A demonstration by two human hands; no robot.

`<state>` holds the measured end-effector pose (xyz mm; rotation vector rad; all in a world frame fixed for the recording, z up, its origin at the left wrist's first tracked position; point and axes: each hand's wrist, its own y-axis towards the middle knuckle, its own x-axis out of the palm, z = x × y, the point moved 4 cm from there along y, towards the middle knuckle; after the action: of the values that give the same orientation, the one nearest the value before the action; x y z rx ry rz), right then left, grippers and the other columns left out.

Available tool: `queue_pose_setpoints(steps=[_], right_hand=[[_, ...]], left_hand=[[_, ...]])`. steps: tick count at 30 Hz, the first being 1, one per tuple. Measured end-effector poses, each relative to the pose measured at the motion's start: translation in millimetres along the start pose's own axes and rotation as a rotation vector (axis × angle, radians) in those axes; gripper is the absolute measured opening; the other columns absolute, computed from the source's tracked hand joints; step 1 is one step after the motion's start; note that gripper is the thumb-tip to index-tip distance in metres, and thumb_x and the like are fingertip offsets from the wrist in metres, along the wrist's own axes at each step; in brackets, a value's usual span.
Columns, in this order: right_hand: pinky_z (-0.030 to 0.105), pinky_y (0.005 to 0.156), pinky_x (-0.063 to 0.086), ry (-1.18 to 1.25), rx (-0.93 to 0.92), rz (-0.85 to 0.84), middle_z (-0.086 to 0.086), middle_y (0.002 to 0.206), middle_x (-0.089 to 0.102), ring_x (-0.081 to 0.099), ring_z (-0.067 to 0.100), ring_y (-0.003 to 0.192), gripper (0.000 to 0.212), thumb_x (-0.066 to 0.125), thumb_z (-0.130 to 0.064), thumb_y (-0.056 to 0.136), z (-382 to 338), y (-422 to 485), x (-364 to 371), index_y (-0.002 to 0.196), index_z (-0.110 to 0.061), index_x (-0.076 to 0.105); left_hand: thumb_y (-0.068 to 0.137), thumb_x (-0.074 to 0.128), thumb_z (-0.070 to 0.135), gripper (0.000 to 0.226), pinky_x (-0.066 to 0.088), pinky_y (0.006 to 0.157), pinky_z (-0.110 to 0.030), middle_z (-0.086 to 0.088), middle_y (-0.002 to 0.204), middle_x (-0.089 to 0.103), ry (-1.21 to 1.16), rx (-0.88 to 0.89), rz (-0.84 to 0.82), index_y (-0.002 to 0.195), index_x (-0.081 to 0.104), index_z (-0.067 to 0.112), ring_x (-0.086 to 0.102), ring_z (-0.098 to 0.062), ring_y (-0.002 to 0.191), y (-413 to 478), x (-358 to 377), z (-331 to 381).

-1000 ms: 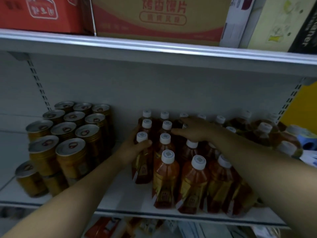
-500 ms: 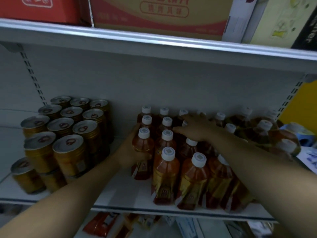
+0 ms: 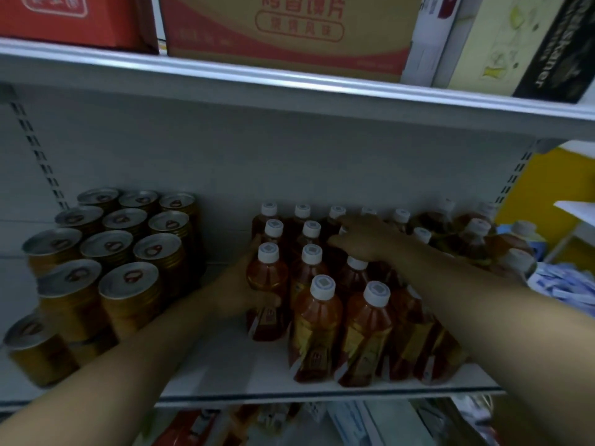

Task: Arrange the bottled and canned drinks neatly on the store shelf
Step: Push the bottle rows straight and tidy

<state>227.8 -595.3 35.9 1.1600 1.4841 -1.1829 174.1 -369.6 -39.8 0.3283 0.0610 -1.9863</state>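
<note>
The left hand [image 3: 240,292] wraps around a brown bottle [image 3: 268,291] at the left end of the bottle cluster, mid-shelf [image 3: 231,365]. The right hand [image 3: 363,238] lies flat, fingers spread, on caps toward the back. Gold cans [image 3: 128,252] are stacked near the left edge.

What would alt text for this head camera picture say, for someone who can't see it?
A person's left hand grips a tea bottle at the left edge of a group of bottles on a store shelf, while the right hand rests on bottles farther back. Gold cans stand stacked to the left.
</note>
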Motion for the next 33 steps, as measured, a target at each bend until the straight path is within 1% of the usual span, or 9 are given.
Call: queue_pose_setpoints(steps=[4, 7, 14, 19, 21, 23, 26, 30, 33], right_hand=[[0.042, 0.098, 0.043, -0.004, -0.035, 0.029, 0.004, 0.131, 0.056, 0.055, 0.023, 0.110, 0.064, 0.034, -0.068, 0.088, -2, -12, -6, 0.132, -0.024, 0.051], [0.041, 0.102, 0.040, 0.065, -0.086, 0.049, -0.001, 0.142, 0.049, 0.051, 0.021, 0.120, 0.066, 0.033, -0.070, 0.086, 2, -23, -10, 0.141, -0.034, 0.042], [0.038, 0.093, 0.045, 0.037, -0.228, 0.052, -0.004, 0.134, 0.056, 0.056, 0.017, 0.110, 0.071, 0.028, -0.082, 0.075, 30, -47, -13, 0.136, -0.046, 0.038], [0.032, 0.091, 0.039, -0.026, -0.282, 0.002, 0.001, 0.134, 0.053, 0.053, 0.019, 0.111, 0.090, 0.028, -0.086, 0.074, 57, -66, -14, 0.142, -0.028, 0.040], [0.030, 0.089, 0.034, -0.046, -0.289, -0.033, 0.000, 0.137, 0.048, 0.047, 0.017, 0.116, 0.086, 0.032, -0.080, 0.081, 65, -75, -11, 0.145, -0.024, 0.035], [0.034, 0.102, 0.032, -0.054, -0.285, -0.059, -0.002, 0.153, 0.032, 0.037, 0.020, 0.133, 0.087, 0.029, -0.081, 0.081, 71, -83, -2, 0.150, -0.029, 0.024], [0.047, 0.114, 0.018, -0.142, -0.290, -0.002, -0.002, 0.162, 0.008, 0.016, 0.026, 0.146, 0.083, 0.017, -0.081, 0.083, 70, -92, 7, 0.152, -0.036, 0.016], [0.050, 0.113, 0.015, -0.133, -0.291, 0.026, 0.000, 0.162, 0.008, 0.019, 0.027, 0.145, 0.078, 0.015, -0.078, 0.086, 67, -101, 3, 0.151, -0.035, 0.022], [0.051, 0.111, 0.020, -0.143, -0.284, 0.031, 0.002, 0.161, 0.010, 0.024, 0.028, 0.143, 0.078, 0.014, -0.078, 0.086, 65, -102, 5, 0.149, -0.035, 0.027]], left_hand=[[0.070, 0.082, 0.014, 0.060, 0.051, 0.087, -0.017, 0.019, 0.105, 0.062, -0.040, 0.003, 0.123, 0.118, 0.049, 0.030, 0.062, 0.012, 0.094, 4, -3, 8], [0.055, 0.080, 0.038, 0.068, 0.049, 0.092, -0.024, 0.016, 0.114, 0.064, -0.010, 0.019, 0.153, 0.117, 0.051, 0.037, 0.060, 0.002, 0.107, 2, -2, 11], [0.056, 0.077, 0.046, 0.076, 0.045, 0.098, -0.027, 0.016, 0.125, 0.056, 0.136, 0.076, 0.302, 0.124, 0.044, 0.041, 0.054, 0.002, 0.117, -13, 10, 36], [0.065, 0.064, 0.068, 0.088, 0.035, 0.110, -0.047, 0.006, 0.148, 0.036, 0.466, 0.095, 0.537, 0.141, 0.034, 0.036, 0.035, -0.015, 0.137, -36, 53, 55], [0.065, 0.071, 0.064, 0.093, 0.030, 0.113, -0.042, 0.009, 0.150, 0.031, 0.502, 0.095, 0.520, 0.143, 0.029, 0.037, 0.028, -0.010, 0.139, -43, 83, 56], [0.062, 0.083, 0.047, 0.092, 0.026, 0.112, -0.028, 0.018, 0.145, 0.030, 0.493, 0.075, 0.470, 0.134, 0.024, 0.050, 0.026, 0.004, 0.133, -45, 110, 56], [0.062, 0.087, 0.024, 0.087, 0.031, 0.098, -0.008, 0.025, 0.128, 0.040, 0.471, 0.006, 0.497, 0.121, 0.028, 0.049, 0.036, 0.018, 0.114, -42, 123, 50], [0.064, 0.083, 0.027, 0.099, 0.035, 0.101, -0.029, 0.004, 0.143, 0.040, 0.495, -0.106, 0.496, 0.143, 0.024, 0.026, 0.040, -0.012, 0.129, -40, 117, 41], [0.062, 0.081, 0.028, 0.097, 0.036, 0.100, -0.029, 0.004, 0.141, 0.042, 0.475, -0.120, 0.483, 0.142, 0.026, 0.025, 0.042, -0.014, 0.129, -41, 115, 40]])
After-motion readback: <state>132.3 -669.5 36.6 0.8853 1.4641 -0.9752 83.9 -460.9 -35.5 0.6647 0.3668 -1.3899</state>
